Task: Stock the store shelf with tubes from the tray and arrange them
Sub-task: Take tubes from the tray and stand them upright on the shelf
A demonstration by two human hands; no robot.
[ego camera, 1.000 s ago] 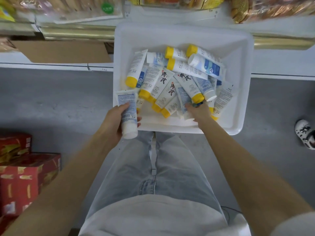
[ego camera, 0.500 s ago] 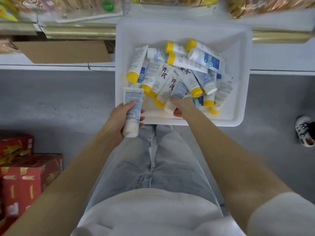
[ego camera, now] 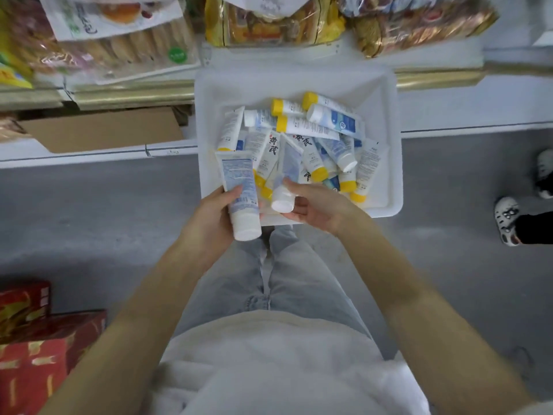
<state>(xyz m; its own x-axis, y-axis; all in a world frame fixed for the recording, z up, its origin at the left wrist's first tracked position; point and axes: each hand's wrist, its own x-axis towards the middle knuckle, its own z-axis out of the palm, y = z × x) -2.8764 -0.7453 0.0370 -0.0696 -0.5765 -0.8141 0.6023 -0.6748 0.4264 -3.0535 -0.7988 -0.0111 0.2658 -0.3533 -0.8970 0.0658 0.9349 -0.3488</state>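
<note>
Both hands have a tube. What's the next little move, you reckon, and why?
Probably lift the right hand so its white-capped tube comes clear of the piled tubes in the tray: its far end seems to lie among them, while the left hand grips a blue-labelled tube.

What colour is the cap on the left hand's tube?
White; the cap shows best in the head view.

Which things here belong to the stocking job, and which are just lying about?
Job: tray, loose tubes in it, left hand gripping a first tube, right hand pinching a second tube, shelf.
Lying about: snack bags, cardboard, red boxes, someone's shoes.
</note>
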